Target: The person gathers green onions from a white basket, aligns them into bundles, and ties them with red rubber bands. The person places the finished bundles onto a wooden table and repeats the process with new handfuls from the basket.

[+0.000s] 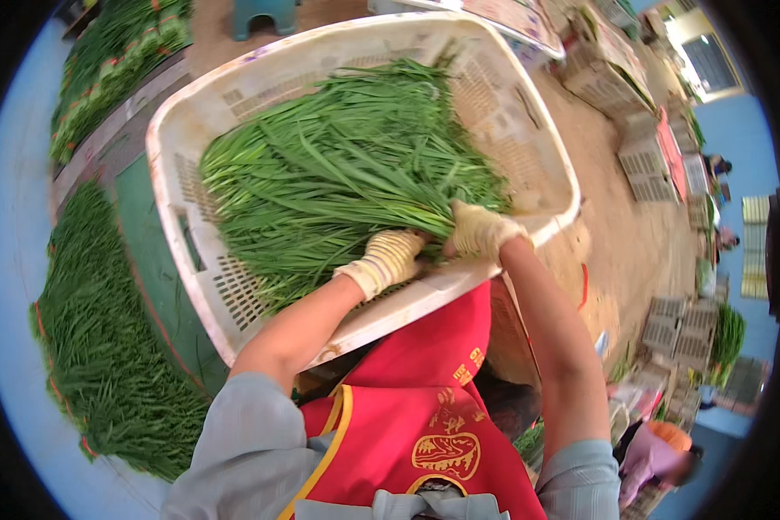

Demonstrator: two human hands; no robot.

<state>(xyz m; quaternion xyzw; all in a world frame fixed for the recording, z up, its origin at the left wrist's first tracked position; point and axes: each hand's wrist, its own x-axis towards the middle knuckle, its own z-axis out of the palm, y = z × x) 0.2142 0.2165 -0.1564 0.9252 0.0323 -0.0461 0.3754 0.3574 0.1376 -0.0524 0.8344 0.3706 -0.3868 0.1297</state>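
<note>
A large white plastic basket [364,335] stands in front of me, with slotted walls and a stained rim. Long green leaves, which look like garlic chives [338,149], lie in it in a thick layer, paler stem ends mostly to the left. My right hand [484,231], in a cream knitted glove, grips a bunch of them at the basket's near right corner. Close to its left, my left hand [393,257] in a striped glove reaches in at the near wall, against the leaves. Its fingertips are partly hidden, so its grip is unclear.
Banded bundles of greens [110,338] lie on the left, beside a green mat [162,260]. More bundles [123,71] lie at the far left. A teal stool [264,18] stands beyond the basket. Crates [650,162] line the right side, where a person [656,455] bends over.
</note>
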